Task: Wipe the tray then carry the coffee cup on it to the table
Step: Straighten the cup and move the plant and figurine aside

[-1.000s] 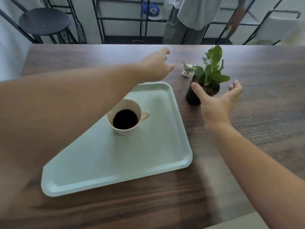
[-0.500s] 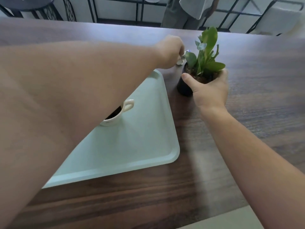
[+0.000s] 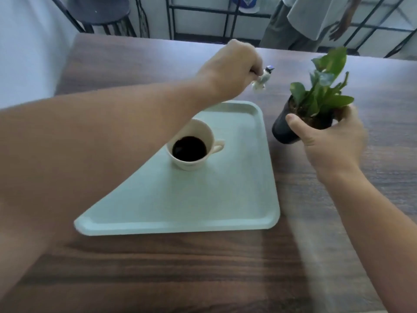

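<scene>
A pale green tray (image 3: 214,199) lies on the dark wooden table (image 3: 203,267). On its far half stands a cream coffee cup (image 3: 191,147) holding black coffee, its handle pointing right. My left hand (image 3: 232,68) hovers above the tray's far edge, fingers pinched on a small white figurine (image 3: 261,80) lifted off the table. To the right of the tray my right hand (image 3: 331,141) grips a small black pot with a green plant (image 3: 316,105), tilted and raised. My left forearm hides the tray's left part.
A person in grey clothes (image 3: 304,21) stands beyond the table's far edge. A dark stool (image 3: 101,12) and black metal frames (image 3: 203,14) stand at the back. A white wall (image 3: 29,48) runs along the left side.
My left hand closed on the figurine and lifted it. My right hand closed around the plant pot, then raised and tilted it off the table. The view shifted, showing the cup again.
</scene>
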The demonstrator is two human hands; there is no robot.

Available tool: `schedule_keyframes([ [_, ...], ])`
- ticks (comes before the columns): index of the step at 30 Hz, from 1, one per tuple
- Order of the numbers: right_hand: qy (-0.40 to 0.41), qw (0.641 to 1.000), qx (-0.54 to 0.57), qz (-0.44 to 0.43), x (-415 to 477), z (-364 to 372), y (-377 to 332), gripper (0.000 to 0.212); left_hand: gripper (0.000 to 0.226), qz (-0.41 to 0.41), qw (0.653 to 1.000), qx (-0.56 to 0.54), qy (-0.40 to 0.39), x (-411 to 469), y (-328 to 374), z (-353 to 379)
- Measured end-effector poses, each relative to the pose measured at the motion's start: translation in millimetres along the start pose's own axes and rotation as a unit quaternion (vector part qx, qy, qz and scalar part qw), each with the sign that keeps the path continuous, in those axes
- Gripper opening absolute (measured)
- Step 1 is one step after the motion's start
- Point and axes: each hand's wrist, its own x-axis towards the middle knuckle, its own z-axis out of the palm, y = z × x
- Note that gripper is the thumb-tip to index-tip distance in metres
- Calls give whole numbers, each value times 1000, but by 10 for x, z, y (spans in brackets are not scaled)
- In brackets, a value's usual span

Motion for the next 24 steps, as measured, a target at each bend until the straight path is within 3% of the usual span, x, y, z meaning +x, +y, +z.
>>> schedule_keyframes([
  [4,-53,997,55,-11,-25,77,-417,55,20,-10,998,27,55,-490,-448,-610],
  [11,-126,983,95,-92,44,727,-1237,60,17,-109,988,75,78,-1299,-1380,-1379],
  [18,-234,957,120,-119,151,1692,-1864,68,15,-182,973,112,93,-1596,-2092,-1565],
  [24,-296,941,100,-128,167,2297,-1963,68,14,-181,973,118,84,-1632,-2287,-1487],
])
